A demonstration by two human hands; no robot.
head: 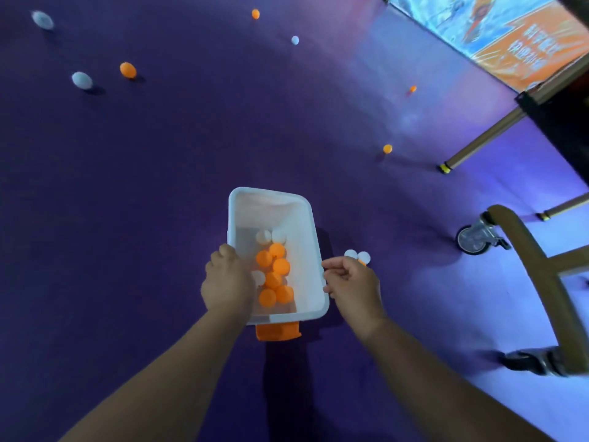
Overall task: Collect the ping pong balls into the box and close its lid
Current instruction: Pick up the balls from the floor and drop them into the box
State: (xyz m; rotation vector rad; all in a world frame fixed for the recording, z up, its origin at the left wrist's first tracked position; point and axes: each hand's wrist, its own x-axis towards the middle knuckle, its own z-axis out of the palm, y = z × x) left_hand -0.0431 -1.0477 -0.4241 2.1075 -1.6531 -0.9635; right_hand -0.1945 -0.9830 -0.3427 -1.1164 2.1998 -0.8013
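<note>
Open white box (pixel 306 224) above the purple floor (pixel 159 193), with collected balls (pixel 273 279) pooled at its near end. My left grip (pixel 228 279) curls over the left rim. My right grip (pixel 353 288), just beside the right rim, closes round two white balls (pixel 357 256) (an orange one may hide behind them). Loose balls (pixel 128 70) lie well apart on the floor. I judge them light, hard and smooth, apt to roll or bounce, so they are better cupped than pinched. The thin plastic box probably flexes and is steadiest taken by its rim.
</note>
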